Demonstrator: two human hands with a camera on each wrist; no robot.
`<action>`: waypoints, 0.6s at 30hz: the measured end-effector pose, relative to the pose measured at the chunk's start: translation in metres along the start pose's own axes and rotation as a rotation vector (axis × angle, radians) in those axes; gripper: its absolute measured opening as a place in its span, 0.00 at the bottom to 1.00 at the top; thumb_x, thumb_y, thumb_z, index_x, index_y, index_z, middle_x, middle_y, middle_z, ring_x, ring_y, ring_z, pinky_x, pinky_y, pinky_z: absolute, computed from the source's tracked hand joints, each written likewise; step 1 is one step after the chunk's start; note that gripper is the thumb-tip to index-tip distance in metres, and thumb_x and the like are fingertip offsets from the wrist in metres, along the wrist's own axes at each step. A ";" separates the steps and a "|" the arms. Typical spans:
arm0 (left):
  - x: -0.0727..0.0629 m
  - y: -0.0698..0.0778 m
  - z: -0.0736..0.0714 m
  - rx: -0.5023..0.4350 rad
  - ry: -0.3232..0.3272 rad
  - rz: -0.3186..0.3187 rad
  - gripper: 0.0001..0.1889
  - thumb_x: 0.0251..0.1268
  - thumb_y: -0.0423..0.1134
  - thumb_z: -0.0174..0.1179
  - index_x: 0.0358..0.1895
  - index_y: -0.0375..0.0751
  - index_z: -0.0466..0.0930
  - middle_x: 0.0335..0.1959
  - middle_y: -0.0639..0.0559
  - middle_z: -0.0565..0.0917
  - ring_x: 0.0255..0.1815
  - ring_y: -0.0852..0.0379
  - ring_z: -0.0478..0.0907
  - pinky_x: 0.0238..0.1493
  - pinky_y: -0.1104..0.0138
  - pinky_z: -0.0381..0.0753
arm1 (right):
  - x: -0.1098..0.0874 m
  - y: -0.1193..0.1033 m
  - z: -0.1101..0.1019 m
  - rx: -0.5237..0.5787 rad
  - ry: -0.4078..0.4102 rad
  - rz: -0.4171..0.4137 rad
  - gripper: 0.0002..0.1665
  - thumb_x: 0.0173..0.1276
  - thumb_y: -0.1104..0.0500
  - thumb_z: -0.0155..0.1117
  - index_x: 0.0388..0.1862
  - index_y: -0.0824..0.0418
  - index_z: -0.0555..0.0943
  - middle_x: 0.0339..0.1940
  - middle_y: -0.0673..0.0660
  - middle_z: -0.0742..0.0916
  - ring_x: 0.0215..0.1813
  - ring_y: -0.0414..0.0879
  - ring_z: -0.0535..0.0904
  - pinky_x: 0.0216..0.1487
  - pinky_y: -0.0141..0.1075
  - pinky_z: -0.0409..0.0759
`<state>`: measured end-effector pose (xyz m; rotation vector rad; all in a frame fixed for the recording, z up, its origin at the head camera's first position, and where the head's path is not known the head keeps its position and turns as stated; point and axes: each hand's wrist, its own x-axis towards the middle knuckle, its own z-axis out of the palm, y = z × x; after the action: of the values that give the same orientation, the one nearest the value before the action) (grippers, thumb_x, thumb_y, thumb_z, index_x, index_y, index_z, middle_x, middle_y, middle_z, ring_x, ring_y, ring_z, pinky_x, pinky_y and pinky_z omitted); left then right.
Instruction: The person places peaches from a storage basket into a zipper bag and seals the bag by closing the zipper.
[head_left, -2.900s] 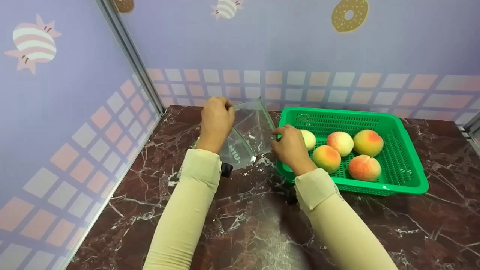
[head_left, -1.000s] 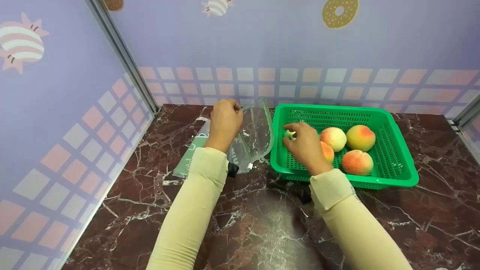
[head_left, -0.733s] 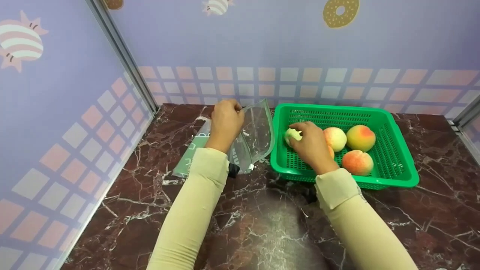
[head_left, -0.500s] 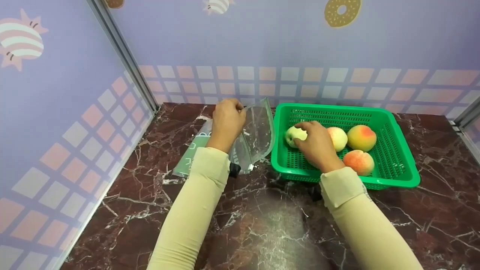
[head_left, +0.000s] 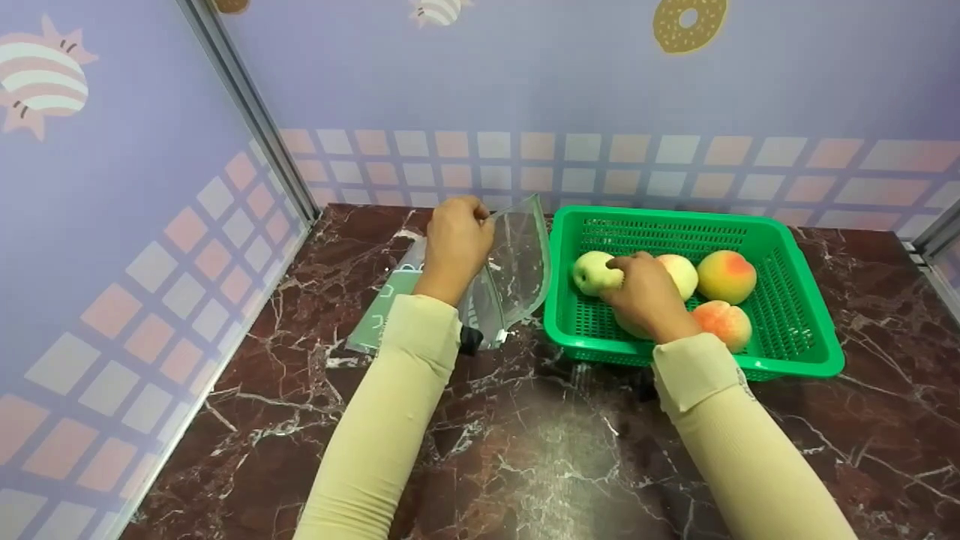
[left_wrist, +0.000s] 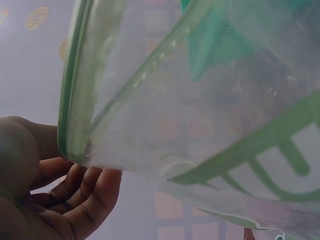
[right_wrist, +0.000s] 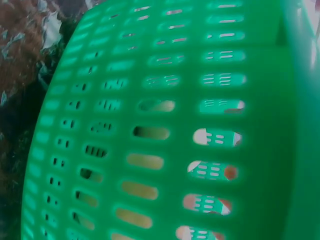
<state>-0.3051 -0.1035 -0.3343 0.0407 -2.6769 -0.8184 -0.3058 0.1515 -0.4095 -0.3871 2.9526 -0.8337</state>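
Note:
My left hand (head_left: 459,244) pinches the top edge of a clear zip bag (head_left: 521,262), whose mouth gapes toward the basket. In the left wrist view, the thumb and fingers hold the corner of the bag (left_wrist: 150,115) by its green-edged zip strip. My right hand (head_left: 649,296) reaches into a green basket (head_left: 814,322). Its thumb and forefinger are right beside a pale yellow-green peach (head_left: 592,271). Under the palm, another peach (head_left: 630,324) is mostly covered; I cannot tell whether the fingers grip it. The right wrist view shows only the slotted basket wall (right_wrist: 260,150).
Three more peaches lie in the basket: a pale pink one (head_left: 679,276), a yellow-red one (head_left: 726,276) and a pinkish-orange one (head_left: 724,324). The bag's green printed part (head_left: 382,315) spreads on the dark marbled table (head_left: 525,450). Patterned walls (head_left: 487,75) stand behind and left.
My right hand has left the bag's edge, moved into the basket over the pale peach, then shifted right and toward me over the neighbouring peach. My left hand keeps holding the bag.

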 end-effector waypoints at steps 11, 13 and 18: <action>-0.003 0.001 0.001 -0.018 -0.004 -0.003 0.07 0.65 0.38 0.59 0.35 0.40 0.85 0.34 0.47 0.86 0.34 0.49 0.82 0.38 0.58 0.81 | -0.003 0.010 0.001 -0.036 -0.135 0.056 0.38 0.59 0.60 0.65 0.68 0.71 0.69 0.67 0.73 0.72 0.65 0.69 0.70 0.62 0.60 0.71; -0.003 0.001 0.001 -0.017 -0.004 -0.005 0.07 0.65 0.38 0.59 0.34 0.40 0.84 0.35 0.47 0.86 0.34 0.49 0.82 0.38 0.58 0.81 | -0.003 0.012 0.001 -0.053 -0.128 0.053 0.37 0.58 0.61 0.63 0.67 0.70 0.69 0.66 0.73 0.73 0.60 0.68 0.74 0.58 0.58 0.75; -0.002 0.000 0.002 -0.006 -0.001 -0.007 0.06 0.64 0.37 0.59 0.34 0.40 0.85 0.34 0.47 0.86 0.35 0.48 0.82 0.39 0.57 0.81 | -0.004 0.017 0.002 -0.122 -0.131 0.035 0.35 0.55 0.63 0.53 0.66 0.68 0.72 0.62 0.72 0.77 0.43 0.61 0.77 0.39 0.48 0.75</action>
<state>-0.3037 -0.1022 -0.3369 0.0487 -2.6761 -0.8292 -0.3055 0.1654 -0.4196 -0.3793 2.8868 -0.6008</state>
